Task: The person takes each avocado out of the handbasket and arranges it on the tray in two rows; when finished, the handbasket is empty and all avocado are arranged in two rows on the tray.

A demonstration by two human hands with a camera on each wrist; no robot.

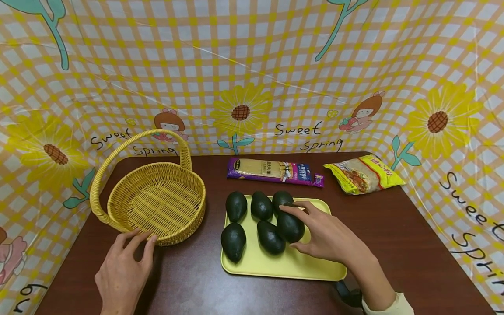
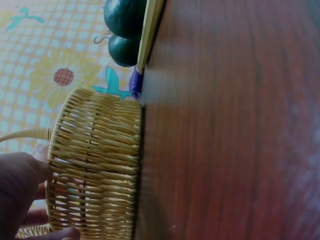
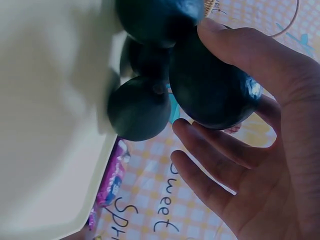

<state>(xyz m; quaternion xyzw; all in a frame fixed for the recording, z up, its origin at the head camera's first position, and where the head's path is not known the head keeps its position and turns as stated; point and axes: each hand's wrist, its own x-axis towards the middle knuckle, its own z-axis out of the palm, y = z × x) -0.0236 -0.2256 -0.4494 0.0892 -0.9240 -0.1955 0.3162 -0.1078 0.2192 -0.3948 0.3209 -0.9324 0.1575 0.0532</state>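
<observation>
My right hand (image 1: 328,234) grips a dark green avocado (image 1: 290,227) between thumb and fingers over the yellow tray (image 1: 291,267). In the right wrist view the held avocado (image 3: 215,82) appears beside the others, its thumb side facing the camera. Several more avocados (image 1: 233,242) lie on the tray, one (image 1: 282,200) partly hidden behind the fingers. At the left, my left hand (image 1: 124,267) holds the near rim of a yellow wicker basket (image 1: 157,168). The left wrist view shows the thumb and fingers around that rim of the basket (image 2: 95,160). Nothing lies inside the basket.
A purple pack of pasta (image 1: 267,170) lies behind the tray. Farther right is a yellow bag (image 1: 364,175) with a clear window. The basket's tall handle (image 1: 134,140) arches up. Patterned cloth (image 1: 252,65) surrounds the dark wooden table (image 1: 189,284) at the back and sides.
</observation>
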